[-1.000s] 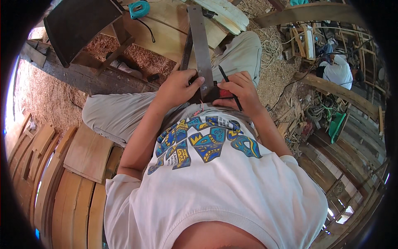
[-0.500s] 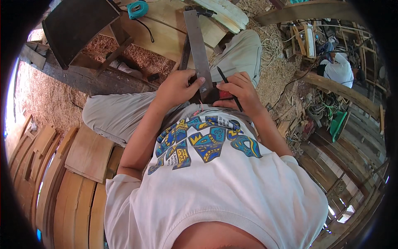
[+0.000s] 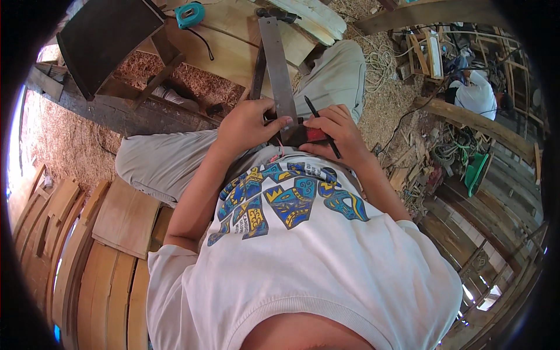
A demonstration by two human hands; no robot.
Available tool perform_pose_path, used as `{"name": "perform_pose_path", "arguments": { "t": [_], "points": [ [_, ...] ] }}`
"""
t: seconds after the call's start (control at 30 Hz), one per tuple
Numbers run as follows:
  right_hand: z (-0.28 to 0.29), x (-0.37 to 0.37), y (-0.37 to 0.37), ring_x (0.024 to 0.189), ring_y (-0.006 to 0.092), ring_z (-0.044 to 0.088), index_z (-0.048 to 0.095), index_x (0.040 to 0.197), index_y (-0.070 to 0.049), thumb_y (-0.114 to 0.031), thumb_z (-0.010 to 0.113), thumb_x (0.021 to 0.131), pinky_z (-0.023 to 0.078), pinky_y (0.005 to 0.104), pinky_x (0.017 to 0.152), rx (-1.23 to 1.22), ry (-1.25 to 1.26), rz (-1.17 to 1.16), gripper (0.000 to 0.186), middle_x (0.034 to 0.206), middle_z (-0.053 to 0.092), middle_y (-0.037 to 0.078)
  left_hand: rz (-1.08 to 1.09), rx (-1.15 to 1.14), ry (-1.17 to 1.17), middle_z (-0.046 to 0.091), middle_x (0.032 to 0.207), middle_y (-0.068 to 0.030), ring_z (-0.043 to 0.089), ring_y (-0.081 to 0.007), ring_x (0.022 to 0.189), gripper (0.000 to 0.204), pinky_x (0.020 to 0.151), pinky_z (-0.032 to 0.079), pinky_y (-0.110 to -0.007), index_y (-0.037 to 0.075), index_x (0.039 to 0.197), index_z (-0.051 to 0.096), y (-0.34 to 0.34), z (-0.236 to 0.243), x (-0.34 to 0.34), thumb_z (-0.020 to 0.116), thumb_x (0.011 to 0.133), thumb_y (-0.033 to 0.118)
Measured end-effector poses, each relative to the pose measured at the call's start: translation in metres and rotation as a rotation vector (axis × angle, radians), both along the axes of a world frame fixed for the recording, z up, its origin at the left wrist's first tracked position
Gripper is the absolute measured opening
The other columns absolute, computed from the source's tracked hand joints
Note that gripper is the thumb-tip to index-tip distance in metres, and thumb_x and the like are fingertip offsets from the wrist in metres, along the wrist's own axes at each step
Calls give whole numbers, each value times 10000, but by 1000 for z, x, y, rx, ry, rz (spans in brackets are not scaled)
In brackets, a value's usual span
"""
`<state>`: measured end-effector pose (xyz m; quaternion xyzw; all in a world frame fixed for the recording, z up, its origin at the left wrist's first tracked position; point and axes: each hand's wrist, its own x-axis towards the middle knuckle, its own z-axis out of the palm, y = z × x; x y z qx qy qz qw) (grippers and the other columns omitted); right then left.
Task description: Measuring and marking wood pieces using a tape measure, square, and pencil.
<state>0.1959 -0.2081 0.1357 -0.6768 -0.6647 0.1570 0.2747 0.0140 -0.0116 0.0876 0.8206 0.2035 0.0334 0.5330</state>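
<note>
your left hand (image 3: 249, 123) is closed around the near part of a long grey metal blade (image 3: 277, 70), thumb laid over its left edge, the other fingers mostly hidden beneath. the blade lies between your knees, its near end by your waist and its far end reaching over the pale planks (image 3: 230, 44). your right hand (image 3: 341, 133) is curled narrow around a dark pencil (image 3: 311, 107), with thumb and fingertips also at a red piece (image 3: 315, 135) just right of the blade's near end; whether the two are joined you cannot tell from here. a dark strip (image 3: 258, 76) runs along the left of the blade. expect the blade to be stiff and fairly light for its length, yet front-heavy when held at the near end, so a grip farther up should balance it better. its smooth faces may slip under dusty fingers; pinch it flat across the faces and keep skin off the edges. the pencil should feel very light, its tip the fragile part, so hold it by the shaft.
</note>
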Motion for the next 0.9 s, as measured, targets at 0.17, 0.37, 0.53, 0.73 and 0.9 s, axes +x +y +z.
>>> {"name": "perform_pose_path", "arguments": {
  "t": [0.17, 0.37, 0.53, 0.73, 0.9],
  "points": [
    [-3, -1, -3, 962, 302, 638, 733, 1130, -84, -306, 993, 678, 456, 427, 893, 2, 20, -6, 567, 1037, 698, 82, 7, 14, 30, 664, 735, -221, 667, -423, 693, 439, 689, 535, -471, -12, 865, 724, -1, 1, -1, 852, 908, 406],
    [-2, -1, -4, 963, 314, 629, 731, 1130, -85, -313, 990, 688, 449, 425, 890, 10, 22, -4, 561, 1048, 693, 90, 17, 66, -47, 649, 715, -216, 640, -443, 698, 432, 792, 534, -474, -1, 858, 722, -2, -1, -2, 856, 901, 408],
    [2, -3, -3, 994, 319, 621, 726, 1141, -84, -316, 987, 699, 448, 423, 888, -15, 16, -6, 563, 1068, 684, 105, -1, 71, -86, 661, 719, -205, 649, -426, 664, 403, 735, 539, -471, 2, 865, 729, -2, 0, -4, 856, 907, 382],
    [2, -5, -5, 1026, 331, 619, 727, 1147, -95, -318, 982, 716, 453, 427, 897, -44, 22, -26, 548, 1087, 678, 119, -3, 48, -41, 691, 757, -199, 699, -375, 672, 370, 613, 527, -442, -1, 877, 733, -3, 7, -5, 853, 919, 346],
    [8, -9, -5, 1034, 321, 633, 724, 1137, -95, -339, 962, 743, 455, 423, 919, -66, 13, -54, 521, 1069, 684, 109, -24, 66, -18, 700, 771, -197, 703, -382, 691, 364, 626, 529, -454, 5, 881, 736, -2, 16, -5, 854, 912, 347]
  ]
}}
